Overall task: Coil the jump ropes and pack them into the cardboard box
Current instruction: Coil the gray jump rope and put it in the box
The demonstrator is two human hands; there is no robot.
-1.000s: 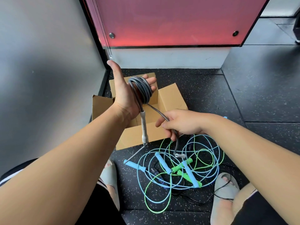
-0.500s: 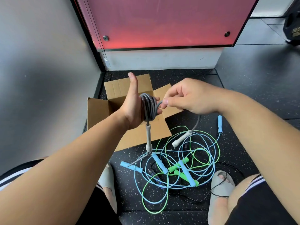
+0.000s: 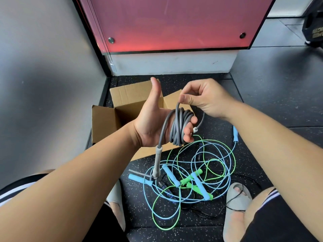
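A grey jump rope (image 3: 178, 126) is wound in several loops around the fingers of my left hand (image 3: 152, 123), which is held palm-up with the thumb raised and the fingertips curled over the coil. One grey handle (image 3: 157, 163) hangs down from the coil. My right hand (image 3: 204, 100) pinches the rope's free strand just above the coil, and the other handle's pale tip (image 3: 195, 130) dangles beside my left fingers. The open cardboard box (image 3: 120, 109) stands on the floor behind my left hand. Blue and green jump ropes (image 3: 194, 173) lie tangled on the floor below.
A grey wall runs along the left and a red panel (image 3: 174, 23) stands ahead. My feet in grey slippers (image 3: 236, 206) flank the rope pile. A thin black cord (image 3: 244, 180) trails on the speckled floor. A black weight plate (image 3: 314, 28) sits at the far right.
My right hand has risen from beside the rope pile to above the coil, laying more grey rope around my left fingers. The free handle has lifted off the floor.
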